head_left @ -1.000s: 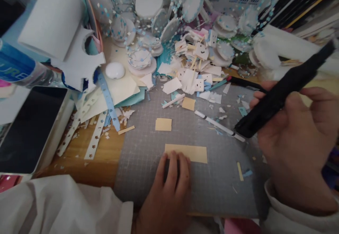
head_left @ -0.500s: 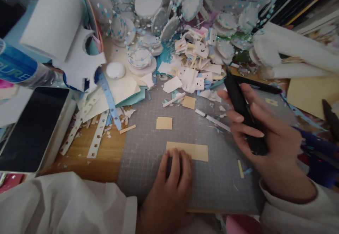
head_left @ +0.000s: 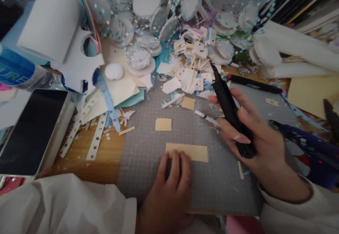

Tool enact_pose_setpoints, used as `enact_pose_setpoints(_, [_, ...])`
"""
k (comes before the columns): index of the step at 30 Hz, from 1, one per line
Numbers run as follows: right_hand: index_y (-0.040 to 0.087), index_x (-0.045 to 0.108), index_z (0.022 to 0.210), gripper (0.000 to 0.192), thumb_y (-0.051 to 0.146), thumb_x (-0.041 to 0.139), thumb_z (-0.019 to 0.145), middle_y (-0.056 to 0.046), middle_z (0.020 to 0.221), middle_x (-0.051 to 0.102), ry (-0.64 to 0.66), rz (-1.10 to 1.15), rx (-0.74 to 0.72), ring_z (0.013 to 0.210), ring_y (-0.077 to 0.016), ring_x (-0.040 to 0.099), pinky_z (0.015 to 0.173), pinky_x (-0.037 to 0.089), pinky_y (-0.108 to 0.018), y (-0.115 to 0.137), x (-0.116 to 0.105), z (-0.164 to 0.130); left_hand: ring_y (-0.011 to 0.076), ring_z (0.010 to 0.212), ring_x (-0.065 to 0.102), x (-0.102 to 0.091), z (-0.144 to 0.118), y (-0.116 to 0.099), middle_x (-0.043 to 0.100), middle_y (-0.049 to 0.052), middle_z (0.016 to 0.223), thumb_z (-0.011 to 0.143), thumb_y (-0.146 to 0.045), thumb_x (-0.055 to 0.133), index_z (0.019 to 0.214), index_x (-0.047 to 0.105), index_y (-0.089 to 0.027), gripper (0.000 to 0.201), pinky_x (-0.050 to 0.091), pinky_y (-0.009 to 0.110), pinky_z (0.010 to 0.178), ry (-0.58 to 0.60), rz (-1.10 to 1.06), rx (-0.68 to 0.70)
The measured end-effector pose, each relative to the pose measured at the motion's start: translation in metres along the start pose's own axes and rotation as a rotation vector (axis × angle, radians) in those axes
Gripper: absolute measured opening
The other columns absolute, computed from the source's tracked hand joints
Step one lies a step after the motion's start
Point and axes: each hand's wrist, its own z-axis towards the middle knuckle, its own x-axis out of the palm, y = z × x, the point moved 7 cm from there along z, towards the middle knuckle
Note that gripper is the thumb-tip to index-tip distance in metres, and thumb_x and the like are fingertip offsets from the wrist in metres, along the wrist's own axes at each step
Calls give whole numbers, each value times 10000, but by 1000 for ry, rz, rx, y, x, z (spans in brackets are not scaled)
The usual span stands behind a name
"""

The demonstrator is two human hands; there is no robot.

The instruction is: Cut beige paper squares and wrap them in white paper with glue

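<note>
My left hand [head_left: 173, 184] lies flat with its fingertips on the lower left edge of a pale yellow paper strip [head_left: 194, 152], on a grey gridded cutting mat [head_left: 143, 170]. My right hand [head_left: 256, 138] is wrapped round a black utility knife [head_left: 230, 113], held above the mat with its blade end tilted up and away. Two small yellow paper pieces lie beyond the strip: one rectangle [head_left: 163, 124] to the left and another [head_left: 188, 103] farther back. A white pen-like stick [head_left: 205, 116] lies partly behind my right hand.
White paper scraps [head_left: 190, 75], some with drawn faces, pile up at the back beside white discs [head_left: 147, 0]. On the left are a phone [head_left: 34, 131], a bottle [head_left: 21, 68] and a white roll [head_left: 50, 22]. A dark blue tool [head_left: 309, 149] lies right; a black pen [head_left: 255, 83] lies behind.
My right hand has moved left with the utility knife, uncovering more of the dark blue tool and the black pen. My left hand stays on the paper strip.
</note>
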Motion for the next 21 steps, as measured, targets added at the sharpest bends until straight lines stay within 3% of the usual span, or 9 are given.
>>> enact_pose_setpoints(21, [325, 583, 1134, 297, 227, 531, 859, -75, 1228, 614, -23, -50, -3, 401, -37, 370, 316, 159, -221, -1, 0, 0, 391, 1219, 390, -1, 2, 2, 485, 198, 1317, 757, -617, 470, 1284, 485, 7, 816, 258, 493, 1041, 25, -14, -3])
